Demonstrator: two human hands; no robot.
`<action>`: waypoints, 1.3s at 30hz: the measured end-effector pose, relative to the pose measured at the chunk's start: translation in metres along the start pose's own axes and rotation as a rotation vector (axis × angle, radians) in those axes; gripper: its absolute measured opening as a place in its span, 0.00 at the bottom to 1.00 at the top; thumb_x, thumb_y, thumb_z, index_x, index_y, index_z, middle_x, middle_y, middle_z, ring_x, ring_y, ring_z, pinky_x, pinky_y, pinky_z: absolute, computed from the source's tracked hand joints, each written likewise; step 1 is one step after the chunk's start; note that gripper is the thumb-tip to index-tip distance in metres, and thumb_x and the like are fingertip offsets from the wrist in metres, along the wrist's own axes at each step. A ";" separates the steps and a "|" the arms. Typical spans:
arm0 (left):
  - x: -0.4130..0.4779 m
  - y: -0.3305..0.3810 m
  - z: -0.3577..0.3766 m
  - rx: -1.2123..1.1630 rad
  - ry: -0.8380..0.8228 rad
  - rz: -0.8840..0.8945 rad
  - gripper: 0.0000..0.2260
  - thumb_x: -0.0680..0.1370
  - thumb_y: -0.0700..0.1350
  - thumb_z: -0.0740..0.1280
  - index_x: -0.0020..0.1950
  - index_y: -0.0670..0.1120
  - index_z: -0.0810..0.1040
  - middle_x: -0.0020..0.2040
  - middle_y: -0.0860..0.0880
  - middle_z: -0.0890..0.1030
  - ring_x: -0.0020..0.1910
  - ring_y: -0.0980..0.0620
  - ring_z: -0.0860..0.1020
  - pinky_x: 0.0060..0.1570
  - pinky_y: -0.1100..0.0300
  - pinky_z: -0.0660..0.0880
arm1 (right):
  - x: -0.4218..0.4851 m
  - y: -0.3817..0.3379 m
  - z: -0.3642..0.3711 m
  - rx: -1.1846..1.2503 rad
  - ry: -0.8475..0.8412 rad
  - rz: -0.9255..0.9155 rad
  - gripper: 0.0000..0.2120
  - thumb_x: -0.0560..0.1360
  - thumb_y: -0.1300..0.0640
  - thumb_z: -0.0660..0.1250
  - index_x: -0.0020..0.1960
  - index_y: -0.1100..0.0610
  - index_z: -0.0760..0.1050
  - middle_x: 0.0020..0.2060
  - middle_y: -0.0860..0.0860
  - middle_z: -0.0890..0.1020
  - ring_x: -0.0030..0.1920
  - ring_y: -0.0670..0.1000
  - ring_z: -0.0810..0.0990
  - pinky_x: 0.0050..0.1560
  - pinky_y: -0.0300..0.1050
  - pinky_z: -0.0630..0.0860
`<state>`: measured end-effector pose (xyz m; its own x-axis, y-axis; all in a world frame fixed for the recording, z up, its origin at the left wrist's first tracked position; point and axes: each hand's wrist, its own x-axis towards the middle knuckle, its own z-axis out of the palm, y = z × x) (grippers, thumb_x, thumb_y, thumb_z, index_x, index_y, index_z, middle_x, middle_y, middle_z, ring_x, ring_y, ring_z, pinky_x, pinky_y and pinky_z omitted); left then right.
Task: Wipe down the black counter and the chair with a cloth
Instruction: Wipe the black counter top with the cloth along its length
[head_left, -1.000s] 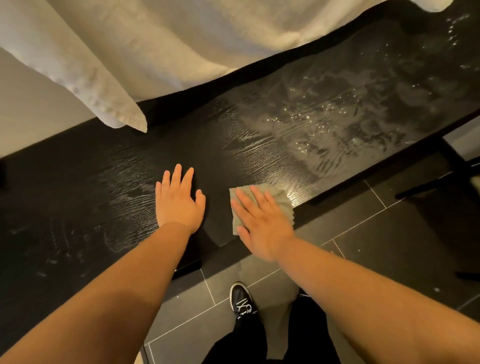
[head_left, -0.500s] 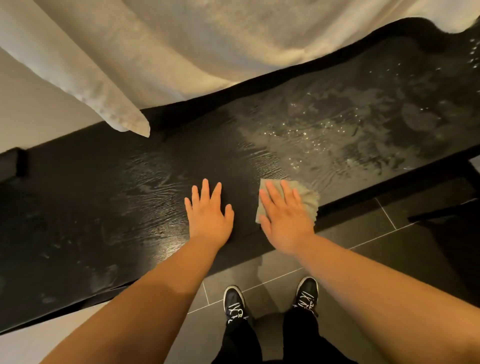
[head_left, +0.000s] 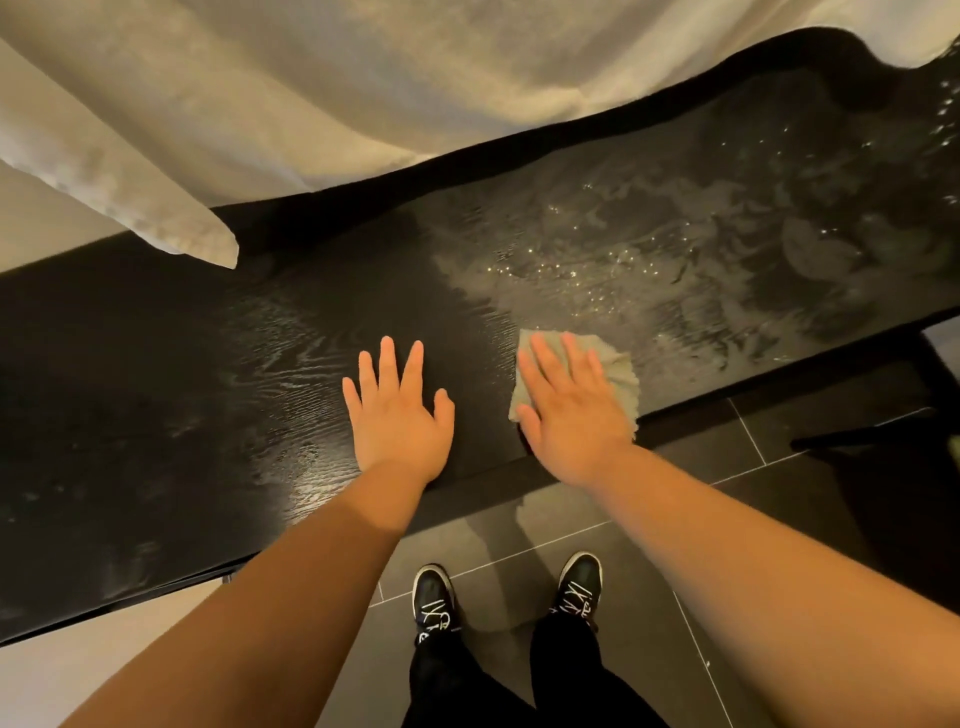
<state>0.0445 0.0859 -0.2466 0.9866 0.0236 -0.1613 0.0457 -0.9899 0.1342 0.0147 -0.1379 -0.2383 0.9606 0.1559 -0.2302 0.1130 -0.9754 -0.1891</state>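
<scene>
The black wood-grain counter (head_left: 182, 374) runs across the view from lower left to upper right. Its right half is covered in wet, smeared streaks and droplets (head_left: 649, 260). A small grey cloth (head_left: 615, 358) lies flat near the counter's front edge. My right hand (head_left: 571, 405) presses on it with straight, spread fingers. My left hand (head_left: 397, 410) rests flat on the bare counter just left of the cloth, fingers spread. Part of a dark chair (head_left: 883, 441) shows at the right edge, below the counter.
A cream curtain (head_left: 363, 88) hangs over the counter's far edge, with one corner drooping at the left (head_left: 182, 234). Dark floor tiles (head_left: 727, 545) and my two black shoes (head_left: 434, 597) are below the counter's front edge.
The view has shifted so both hands sit further right and both shoes show. My right hand and the cloth stay near the front edge, at the border of the wet patch.
</scene>
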 end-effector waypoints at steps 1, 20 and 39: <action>0.000 0.000 0.000 0.002 0.007 0.001 0.31 0.83 0.60 0.56 0.86 0.55 0.56 0.87 0.46 0.51 0.85 0.39 0.48 0.82 0.37 0.46 | 0.000 -0.008 0.002 -0.003 -0.023 -0.080 0.34 0.83 0.42 0.47 0.85 0.53 0.48 0.85 0.53 0.48 0.83 0.61 0.42 0.82 0.61 0.41; 0.002 0.001 -0.001 0.013 0.044 -0.010 0.31 0.83 0.60 0.58 0.85 0.56 0.58 0.86 0.47 0.53 0.85 0.41 0.50 0.83 0.38 0.49 | 0.016 -0.005 0.000 -0.020 -0.016 -0.310 0.34 0.82 0.41 0.51 0.85 0.54 0.54 0.84 0.53 0.55 0.84 0.60 0.48 0.82 0.60 0.48; 0.002 0.002 -0.003 -0.010 0.037 -0.013 0.30 0.82 0.59 0.58 0.85 0.56 0.59 0.87 0.48 0.53 0.85 0.41 0.50 0.83 0.39 0.48 | 0.026 0.013 -0.004 0.000 -0.005 -0.400 0.29 0.85 0.45 0.50 0.85 0.52 0.54 0.84 0.50 0.55 0.84 0.56 0.50 0.82 0.56 0.46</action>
<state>0.0474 0.0844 -0.2434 0.9910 0.0420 -0.1272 0.0601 -0.9881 0.1417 0.0427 -0.1468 -0.2426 0.8394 0.5244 -0.1433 0.4779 -0.8374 -0.2651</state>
